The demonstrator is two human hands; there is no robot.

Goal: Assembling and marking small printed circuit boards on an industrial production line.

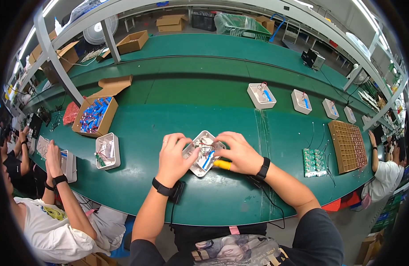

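A white plastic housing (200,171) with rounded corners sits on the green bench in front of me. Inside it are a blue battery (208,160) and thin red and dark wires (207,144). My left hand (173,156) grips its left side, thumb over the rim and fingers curled at the far edge. From the right, my right hand (240,153) holds the opposite side, its thumb and fingers bent over the rim. A yellow piece (222,164) shows beneath the right hand; whether it is a finger cover or a tool handle, I cannot tell.
Similar housings stand left (115,153) and back right (262,104). A cardboard box (109,117) holds blue batteries. Green circuit boards (314,162) and a brown divided tray (346,146) lie right. Co-workers sit on both sides; one's hands (53,162) are at the left.
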